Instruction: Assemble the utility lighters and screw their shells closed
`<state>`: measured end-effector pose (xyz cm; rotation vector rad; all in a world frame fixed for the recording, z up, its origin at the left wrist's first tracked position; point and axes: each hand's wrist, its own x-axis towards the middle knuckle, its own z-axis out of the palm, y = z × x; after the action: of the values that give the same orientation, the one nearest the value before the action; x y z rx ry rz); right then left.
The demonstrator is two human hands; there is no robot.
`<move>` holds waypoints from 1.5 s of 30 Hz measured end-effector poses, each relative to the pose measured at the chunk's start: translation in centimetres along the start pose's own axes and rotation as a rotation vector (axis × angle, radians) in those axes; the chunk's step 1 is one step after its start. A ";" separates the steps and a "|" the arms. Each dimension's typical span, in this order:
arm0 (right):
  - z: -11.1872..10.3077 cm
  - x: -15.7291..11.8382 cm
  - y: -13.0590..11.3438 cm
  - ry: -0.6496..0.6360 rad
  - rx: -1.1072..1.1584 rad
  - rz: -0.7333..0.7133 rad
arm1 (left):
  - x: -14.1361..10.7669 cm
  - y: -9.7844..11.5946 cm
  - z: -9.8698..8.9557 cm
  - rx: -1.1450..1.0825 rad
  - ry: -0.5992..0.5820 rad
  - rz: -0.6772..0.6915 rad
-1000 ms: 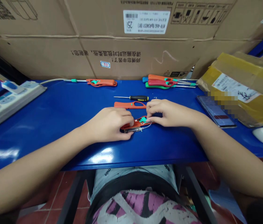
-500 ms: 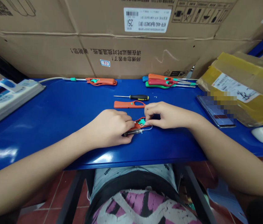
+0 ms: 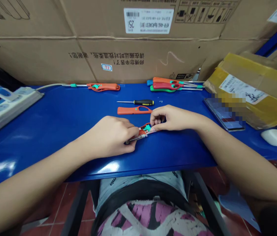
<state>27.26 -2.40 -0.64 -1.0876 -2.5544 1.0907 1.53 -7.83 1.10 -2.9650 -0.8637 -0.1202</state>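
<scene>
Only got the head view here. Blue table (image 3: 172, 154), pretty shiny, red tiles (image 3: 62, 203) underneath, big cardboard box (image 3: 54, 62) walling off 12 o'clock. Taking the open orange lighter half (image 3: 142, 132) between the hands as the clock's center: the loose cover half (image 3: 126, 110) sits at 11, a screwdriver (image 3: 144, 102) just beyond it, an assembled orange lighter (image 3: 106, 87) further out at 11, a bunch of lighters (image 3: 165, 85) at 1. Power strip (image 3: 10, 106) near 9, phone (image 3: 223, 113) between 2 and 3.

Compared with half a second ago, the view's swung slightly right. Back then a thin pale tube looped out below the right fingertips; now I can barely make it out, and the right thumb is down there.

Left hand (image 3: 111, 136) has its fingers closed around the lighter half's 9 o'clock end, clear tank (image 3: 137, 138) included. Right hand (image 3: 171, 118) has thumb and fingertips slightly apart at the 3 o'clock end; can't tell if they're pinching anything.

Containers: the open half holds a green trigger (image 3: 147, 128) plus small bits. Yellow-taped carton (image 3: 276, 88) at 2, contents hidden.
</scene>
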 end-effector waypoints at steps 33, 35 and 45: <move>3.3 1.1 -1.6 0.156 -0.061 -0.375 | 0.6 -2.9 1.4 -0.784 -0.080 -0.305; 3.3 1.2 -1.6 0.153 -0.053 -0.371 | 0.6 -2.8 1.3 -0.780 -0.083 -0.304; 2.2 0.6 -1.4 0.179 -0.044 -0.311 | 0.6 -1.7 1.3 -0.572 0.005 -0.296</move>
<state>25.16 -3.89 -1.30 -0.7246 -2.5039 0.8251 1.16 -5.97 -0.11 -3.3014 -1.4819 -0.4573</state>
